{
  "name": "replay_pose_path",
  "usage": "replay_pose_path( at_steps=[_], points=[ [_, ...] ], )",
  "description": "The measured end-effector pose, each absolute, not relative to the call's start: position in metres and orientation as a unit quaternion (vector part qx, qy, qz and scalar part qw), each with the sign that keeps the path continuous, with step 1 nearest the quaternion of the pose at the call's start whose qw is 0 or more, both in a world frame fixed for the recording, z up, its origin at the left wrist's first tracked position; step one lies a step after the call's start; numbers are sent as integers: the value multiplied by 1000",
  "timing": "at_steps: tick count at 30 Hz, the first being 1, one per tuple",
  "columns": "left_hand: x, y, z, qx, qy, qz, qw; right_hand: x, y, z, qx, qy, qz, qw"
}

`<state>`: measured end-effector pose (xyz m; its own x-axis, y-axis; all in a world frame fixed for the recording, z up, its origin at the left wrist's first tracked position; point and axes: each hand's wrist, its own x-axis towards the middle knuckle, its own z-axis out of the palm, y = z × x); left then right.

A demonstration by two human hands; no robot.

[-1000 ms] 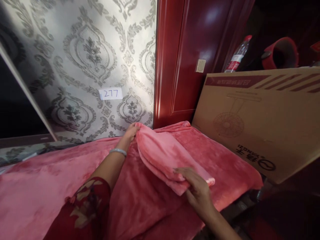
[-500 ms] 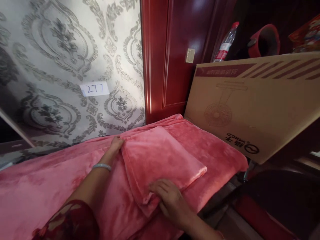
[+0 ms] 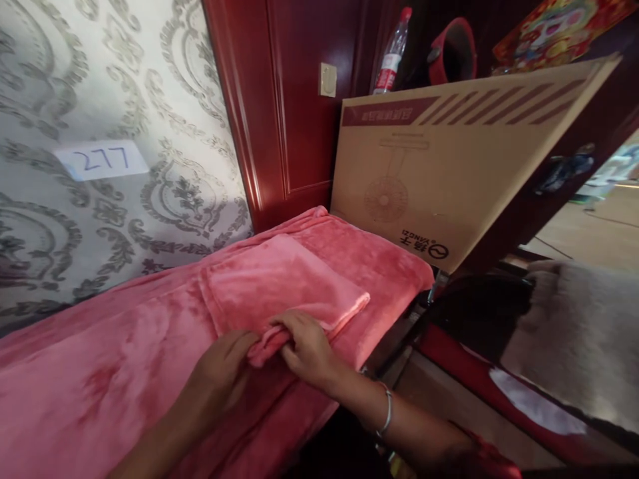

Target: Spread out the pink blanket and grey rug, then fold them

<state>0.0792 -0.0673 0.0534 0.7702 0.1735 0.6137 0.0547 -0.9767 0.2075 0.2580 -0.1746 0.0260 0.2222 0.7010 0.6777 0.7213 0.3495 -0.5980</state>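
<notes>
Plainly legible on the grey damask-patterned wallpaper is a small white paper label with "277" handwritten in blue ink. To the right, a large brown cardboard box leans against the dark red wooden door; it is turned upside down, so its line drawing of a standing fan and its brand print, the Latin letters of which read "YANGZI", appear inverted beside a round logo, and the maroon band near its upper edge carries characters too small to read. Behind the box stands a clear plastic bottle with a red cap and red label, its wording unreadable. A folded pink fleece cloth lies on the pink fleece blanket that covers the surface. Both hands meet at the near edge of the folded cloth: the left hand rests with its fingers curled under and against that edge, and the right hand, with a silver bangle on its wrist, pinches the bunched edge between thumb and fingers.
</notes>
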Motion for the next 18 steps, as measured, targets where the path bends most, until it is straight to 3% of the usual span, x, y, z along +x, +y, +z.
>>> replay_pose_path(
  at_steps=[5,12,18],
  points=[
    [100,-56,82,913,91,378,121,250,-209,16,-546,-621,-80,556],
    [111,-54,124,902,110,411,76,279,-210,-11,-661,-630,-4,407],
    [97,-55,86,917,59,387,76,347,-199,-10,-798,-519,11,306]
  ],
)
